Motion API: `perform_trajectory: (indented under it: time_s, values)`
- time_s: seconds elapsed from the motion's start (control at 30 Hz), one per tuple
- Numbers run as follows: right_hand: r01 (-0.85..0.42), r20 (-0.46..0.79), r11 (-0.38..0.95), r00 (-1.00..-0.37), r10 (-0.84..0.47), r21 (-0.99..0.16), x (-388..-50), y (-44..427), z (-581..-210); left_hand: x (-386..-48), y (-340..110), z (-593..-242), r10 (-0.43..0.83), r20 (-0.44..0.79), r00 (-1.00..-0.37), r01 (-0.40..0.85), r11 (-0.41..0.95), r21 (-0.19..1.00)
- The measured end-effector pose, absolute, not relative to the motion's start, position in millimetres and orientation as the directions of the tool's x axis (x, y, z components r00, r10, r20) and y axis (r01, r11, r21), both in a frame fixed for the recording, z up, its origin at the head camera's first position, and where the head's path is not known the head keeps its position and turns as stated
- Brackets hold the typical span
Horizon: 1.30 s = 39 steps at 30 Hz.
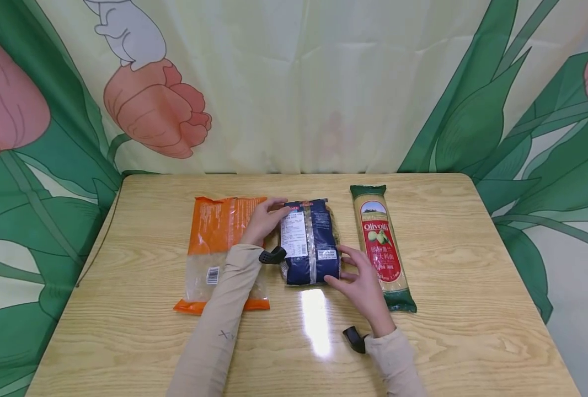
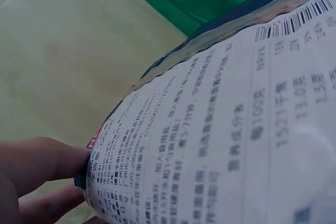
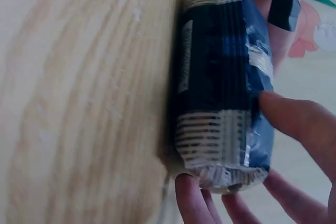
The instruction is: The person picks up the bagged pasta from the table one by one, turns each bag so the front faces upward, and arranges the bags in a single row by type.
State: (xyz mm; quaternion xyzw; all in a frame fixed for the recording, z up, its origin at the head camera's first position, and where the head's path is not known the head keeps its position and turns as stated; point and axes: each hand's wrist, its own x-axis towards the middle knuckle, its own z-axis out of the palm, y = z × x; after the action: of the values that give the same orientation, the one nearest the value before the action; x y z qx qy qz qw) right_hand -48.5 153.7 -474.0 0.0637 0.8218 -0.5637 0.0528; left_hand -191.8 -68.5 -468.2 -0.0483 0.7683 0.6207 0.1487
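A dark blue food bag with a white label lies between both hands in the head view. My left hand grips its upper left corner; in the left wrist view the fingers of this hand pinch the bag at one end. With my right hand I hold its lower right side. The right wrist view shows that hand with the thumb on the bag's blue face and several fingers round its edge.
An orange and clear bag lies flat on the left, partly under my left arm. A long green-ended pasta pack lies at the right, beside my right hand. The wooden table ends at a floral curtain.
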Motion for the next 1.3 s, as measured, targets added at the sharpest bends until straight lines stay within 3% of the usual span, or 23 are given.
perform_trajectory:
  time_s: [0.57,0.83,1.3]
  values:
    - [0.140,-0.116,0.328,-0.989,0.091,-0.934,-47,154,-481,-189,-75,-466,0.104,-0.278,-0.955,-0.266,0.120,0.957]
    - [0.146,-0.138,0.259,-0.989,0.051,-0.955,-45,155,-480,-187,-77,-462,0.047,-0.155,-0.987,-0.155,0.013,0.988]
    - [0.027,-0.044,0.311,-0.998,-0.048,-0.950,-41,154,-483,-178,-69,-432,0.022,-0.019,-1.000,-0.017,0.069,0.997]
